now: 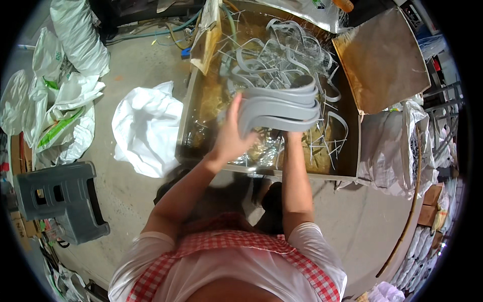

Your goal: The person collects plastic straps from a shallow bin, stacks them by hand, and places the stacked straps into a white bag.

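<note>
A stack of curved grey plastic pieces (279, 110), bent in an S shape, is held up over a shallow water-filled tank (269, 171). My left hand (234, 133) is closed at the stack's left end, its fingers a little blurred and its thumb toward the near side. Under the right part of the stack is my right hand (294, 136), which bears it from below; most of its fingers are hidden by the pieces. Beyond the stack, many loose grey pieces (251, 63) of the same kind lie tangled in the water among thin pale sticks.
A crumpled white sack (147, 128) lies on the floor left of the tank. Further left stand a grey plastic step stool (60, 201) and several white bags (75, 35). A brown board (385, 60) leans at the tank's right edge, near a silvery sack (390, 151) and a long stick (407, 221).
</note>
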`<control>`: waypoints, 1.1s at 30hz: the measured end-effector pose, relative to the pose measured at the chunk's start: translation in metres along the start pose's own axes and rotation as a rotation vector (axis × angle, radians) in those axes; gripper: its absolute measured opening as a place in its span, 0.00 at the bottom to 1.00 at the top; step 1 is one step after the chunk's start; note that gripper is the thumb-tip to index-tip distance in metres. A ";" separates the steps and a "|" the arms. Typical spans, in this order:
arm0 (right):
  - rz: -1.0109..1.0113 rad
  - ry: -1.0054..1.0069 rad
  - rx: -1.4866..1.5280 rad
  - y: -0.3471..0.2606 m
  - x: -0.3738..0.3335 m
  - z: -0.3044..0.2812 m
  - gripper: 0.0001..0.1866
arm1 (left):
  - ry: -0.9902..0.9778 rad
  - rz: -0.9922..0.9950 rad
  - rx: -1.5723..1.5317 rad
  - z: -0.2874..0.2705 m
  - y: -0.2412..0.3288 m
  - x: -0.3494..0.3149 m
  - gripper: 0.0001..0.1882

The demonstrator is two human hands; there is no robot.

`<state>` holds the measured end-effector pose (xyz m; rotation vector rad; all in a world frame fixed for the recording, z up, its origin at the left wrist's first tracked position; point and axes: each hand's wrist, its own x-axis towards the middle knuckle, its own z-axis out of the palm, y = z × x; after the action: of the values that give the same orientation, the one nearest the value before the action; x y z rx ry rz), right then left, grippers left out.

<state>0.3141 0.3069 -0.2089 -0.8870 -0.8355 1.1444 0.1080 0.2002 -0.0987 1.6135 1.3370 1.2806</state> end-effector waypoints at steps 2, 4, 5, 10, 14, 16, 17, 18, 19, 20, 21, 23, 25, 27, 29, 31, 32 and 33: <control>-0.047 -0.009 -0.312 -0.011 -0.003 0.006 0.25 | 0.144 -0.077 -0.073 0.002 -0.001 0.001 0.44; 0.188 -0.183 -0.264 -0.045 -0.008 0.022 0.25 | 0.144 -0.075 -0.225 0.002 -0.012 0.004 0.41; 0.266 -0.269 -0.403 -0.055 -0.004 0.021 0.24 | 0.137 -0.071 -0.382 0.001 -0.015 0.006 0.37; 0.409 -0.352 -0.123 -0.061 -0.007 0.022 0.26 | 0.093 -0.257 -0.444 -0.013 -0.021 0.009 0.33; 0.314 -0.359 -0.298 -0.050 -0.005 0.018 0.31 | 0.411 -0.001 -0.031 0.001 -0.006 0.014 0.28; 0.221 -0.370 -0.375 -0.070 -0.010 0.044 0.33 | 0.305 -0.156 -0.089 -0.012 -0.024 0.016 0.26; 0.120 -0.381 -0.448 -0.078 -0.012 0.054 0.35 | 0.199 -0.303 -0.145 -0.018 -0.029 0.018 0.25; 0.248 -0.389 -0.402 -0.082 -0.015 0.048 0.47 | 0.229 -0.370 -0.203 -0.022 -0.023 0.021 0.18; 0.247 -0.394 -0.402 -0.084 -0.013 0.045 0.47 | 0.224 -0.453 -0.260 -0.024 -0.048 0.024 0.12; 0.327 -0.520 -0.202 -0.084 -0.011 0.041 0.52 | 0.307 -0.424 -0.398 -0.023 -0.043 0.027 0.10; 0.404 -0.641 0.001 -0.084 -0.009 0.036 0.57 | 0.390 -0.392 -0.536 -0.023 -0.038 0.030 0.08; 0.583 -0.657 -0.098 -0.076 -0.012 0.020 0.59 | 0.394 -0.466 -0.594 -0.026 -0.041 0.030 0.08; 0.655 -0.725 -0.097 -0.051 -0.013 0.006 0.57 | 0.400 -0.536 -0.654 -0.024 -0.046 0.031 0.08; 0.660 -0.712 -0.142 -0.042 -0.019 0.016 0.58 | 0.464 -0.567 -0.715 -0.020 -0.052 0.027 0.09; 0.606 -0.675 -0.120 -0.039 -0.022 0.023 0.60 | 0.491 -0.597 -0.776 -0.018 -0.054 0.023 0.08; 0.594 -0.686 -0.117 -0.050 -0.022 0.036 0.61 | 0.518 -0.623 -0.833 -0.019 -0.056 0.021 0.08; 0.552 -0.672 -0.122 -0.061 -0.026 0.045 0.62 | 0.525 -0.625 -0.910 -0.017 -0.055 0.019 0.11; 0.509 -0.659 -0.128 -0.067 -0.027 0.049 0.62 | 0.532 -0.625 -0.988 -0.016 -0.054 0.019 0.14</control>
<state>0.2902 0.2764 -0.1305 -0.8577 -1.2653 1.9023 0.0759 0.2307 -0.1390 0.1627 1.0519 1.6072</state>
